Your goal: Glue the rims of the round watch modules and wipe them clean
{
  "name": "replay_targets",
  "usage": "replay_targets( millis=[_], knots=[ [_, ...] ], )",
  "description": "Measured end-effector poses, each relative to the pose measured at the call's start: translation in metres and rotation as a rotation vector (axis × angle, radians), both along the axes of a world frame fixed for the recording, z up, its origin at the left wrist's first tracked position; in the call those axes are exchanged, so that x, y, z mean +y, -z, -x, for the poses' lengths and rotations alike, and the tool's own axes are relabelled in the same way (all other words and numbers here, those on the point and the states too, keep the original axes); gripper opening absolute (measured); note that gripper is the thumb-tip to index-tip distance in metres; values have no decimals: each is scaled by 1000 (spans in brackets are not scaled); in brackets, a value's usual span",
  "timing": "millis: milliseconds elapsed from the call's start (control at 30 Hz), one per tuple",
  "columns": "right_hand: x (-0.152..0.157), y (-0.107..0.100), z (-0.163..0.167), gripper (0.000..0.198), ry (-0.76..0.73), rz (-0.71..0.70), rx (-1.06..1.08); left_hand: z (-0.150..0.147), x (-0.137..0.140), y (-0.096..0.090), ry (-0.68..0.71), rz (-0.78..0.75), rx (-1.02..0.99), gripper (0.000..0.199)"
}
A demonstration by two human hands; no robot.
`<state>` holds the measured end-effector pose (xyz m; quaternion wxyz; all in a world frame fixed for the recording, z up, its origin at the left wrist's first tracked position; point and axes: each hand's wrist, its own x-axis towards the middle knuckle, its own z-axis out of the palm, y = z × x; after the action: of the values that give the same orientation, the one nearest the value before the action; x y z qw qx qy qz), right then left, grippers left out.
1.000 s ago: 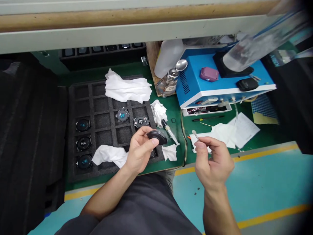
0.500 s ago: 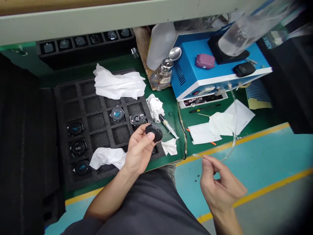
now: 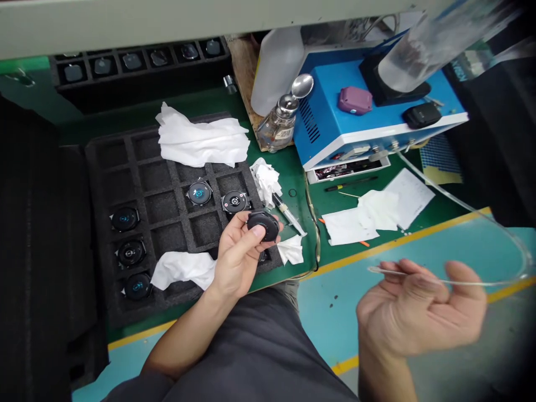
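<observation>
Between the thumb and fingers of my left hand (image 3: 239, 254) is a round black watch body (image 3: 263, 226), held above the front right part of the foam tray (image 3: 166, 239). My right hand (image 3: 421, 312) is off to the right, over the floor, closed on a thin clear tube (image 3: 488, 283). The tube's tip points left, and its length loops back up to the blue machine (image 3: 377, 131). Several round watch bodies sit in the tray's cells, among them one with a lit blue dial (image 3: 199, 192) and one with its back up (image 3: 234, 202).
White cloths (image 3: 203, 137) lie over the tray. A syringe (image 3: 288, 215) and crumpled tissue (image 3: 267, 181) rest beside it. Behind stand a glass pump bottle (image 3: 278, 125) and a white plastic bottle (image 3: 276, 72). On the machine are a purple case (image 3: 355, 100) and a black one (image 3: 421, 115).
My right hand has moved right and turned palm up, with the tube now lying across its fingers and swung out in a wide loop. My left hand keeps the watch body in nearly the same place.
</observation>
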<state>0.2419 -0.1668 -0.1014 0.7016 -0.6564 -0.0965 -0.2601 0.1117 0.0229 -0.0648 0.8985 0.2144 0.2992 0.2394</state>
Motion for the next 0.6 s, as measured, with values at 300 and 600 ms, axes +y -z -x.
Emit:
replay_targets(
  millis=[300,600],
  knots=[
    [78,-29,16,21,-251,-57,-98,-2,3,2,13,52,-38,34],
    [36,-5,14,21,-225,94,247,0,3,5,-24,-37,-60,33]
  ],
)
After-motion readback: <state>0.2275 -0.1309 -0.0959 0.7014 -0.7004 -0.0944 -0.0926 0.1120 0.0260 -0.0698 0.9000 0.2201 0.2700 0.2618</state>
